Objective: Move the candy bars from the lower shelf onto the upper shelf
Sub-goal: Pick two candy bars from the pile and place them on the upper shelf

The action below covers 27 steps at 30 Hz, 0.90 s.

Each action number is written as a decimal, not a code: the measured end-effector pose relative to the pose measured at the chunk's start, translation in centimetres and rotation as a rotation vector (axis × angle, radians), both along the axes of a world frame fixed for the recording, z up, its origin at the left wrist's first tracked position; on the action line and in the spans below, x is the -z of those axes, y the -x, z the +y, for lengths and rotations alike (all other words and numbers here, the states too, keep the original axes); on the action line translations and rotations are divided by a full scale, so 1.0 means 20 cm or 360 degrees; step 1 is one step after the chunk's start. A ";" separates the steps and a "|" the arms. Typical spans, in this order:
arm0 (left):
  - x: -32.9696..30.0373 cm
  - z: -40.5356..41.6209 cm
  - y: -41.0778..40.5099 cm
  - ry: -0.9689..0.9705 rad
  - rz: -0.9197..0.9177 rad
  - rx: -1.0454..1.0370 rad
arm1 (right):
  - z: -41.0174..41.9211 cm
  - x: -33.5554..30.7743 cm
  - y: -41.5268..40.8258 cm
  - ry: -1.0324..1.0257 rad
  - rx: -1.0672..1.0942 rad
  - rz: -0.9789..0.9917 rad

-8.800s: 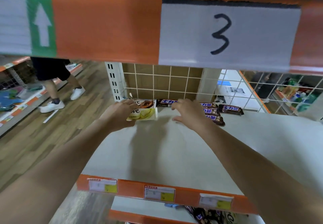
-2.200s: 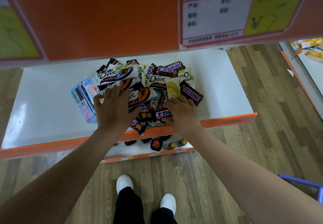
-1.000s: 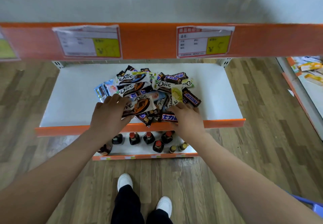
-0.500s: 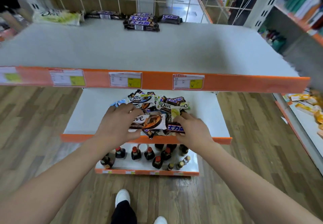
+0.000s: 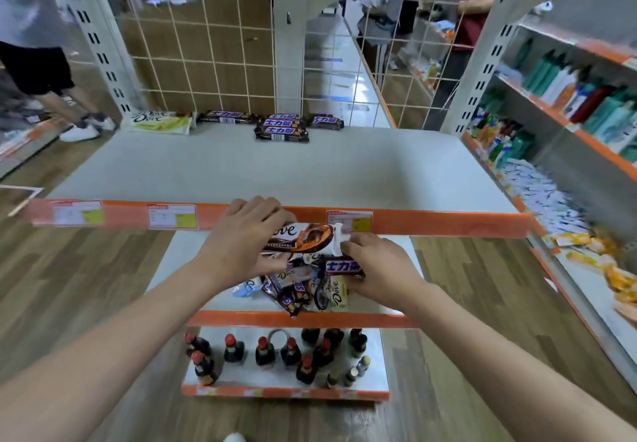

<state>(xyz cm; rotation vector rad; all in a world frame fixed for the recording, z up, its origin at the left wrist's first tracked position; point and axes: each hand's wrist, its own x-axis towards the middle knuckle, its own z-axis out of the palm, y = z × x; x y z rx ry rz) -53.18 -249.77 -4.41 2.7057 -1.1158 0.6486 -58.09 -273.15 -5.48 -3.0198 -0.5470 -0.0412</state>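
My left hand (image 5: 241, 238) has its grip curled round a white-and-brown Dove bar (image 5: 303, 239), held level just in front of the upper shelf's orange front edge (image 5: 431, 222). My right hand (image 5: 381, 269) pinches a blue-labelled Snickers bar (image 5: 343, 266), fingertips also touching the Dove bar's right end. Both hands are above the lower shelf (image 5: 372, 319), where the leftover pile of candy bars (image 5: 300, 290) lies near its front edge. On the upper shelf (image 5: 275, 172), at the back by the wire grid: a green Dove bar (image 5: 160, 122) on the left, a stack of Snickers bars (image 5: 281, 129) in the middle. Bottom shelf below carries dark bottles (image 5: 272, 352).
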 end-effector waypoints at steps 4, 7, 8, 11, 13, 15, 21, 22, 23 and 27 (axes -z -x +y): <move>-0.12 -0.01 -0.06 0.0086 0.0010 -0.0090 | -0.03 -0.15 -0.03 -0.0070 -0.0044 -0.0134; -0.16 0.00 -0.11 0.0100 -0.0012 -0.0118 | -0.04 -0.24 -0.08 -0.0043 -0.0054 -0.0182; -0.17 0.01 -0.13 0.0108 -0.0014 -0.0138 | -0.03 -0.26 -0.10 -0.0054 -0.0062 -0.0194; -0.19 0.04 -0.18 0.0150 -0.0025 -0.0190 | -0.01 -0.31 -0.15 -0.0114 -0.0080 -0.0218; -0.20 0.05 -0.22 0.0134 -0.0014 -0.0208 | 0.01 -0.32 -0.19 -0.0110 -0.0077 -0.0220; -0.21 0.08 -0.27 0.0132 -0.0001 -0.0223 | 0.02 -0.33 -0.24 -0.0104 -0.0066 -0.0209; -0.23 0.12 -0.47 0.0149 0.0041 -0.0211 | 0.02 -0.31 -0.39 -0.0120 -0.0038 -0.0149; -0.23 0.12 -0.50 0.0150 0.0054 -0.0208 | 0.02 -0.32 -0.41 -0.0149 -0.0048 -0.0092; -0.23 0.13 -0.53 0.0150 0.0067 -0.0211 | 0.02 -0.32 -0.42 -0.0190 -0.0050 -0.0035; -0.21 0.11 -0.63 0.0118 0.0120 -0.0212 | -0.01 -0.35 -0.46 -0.0261 -0.0040 0.0089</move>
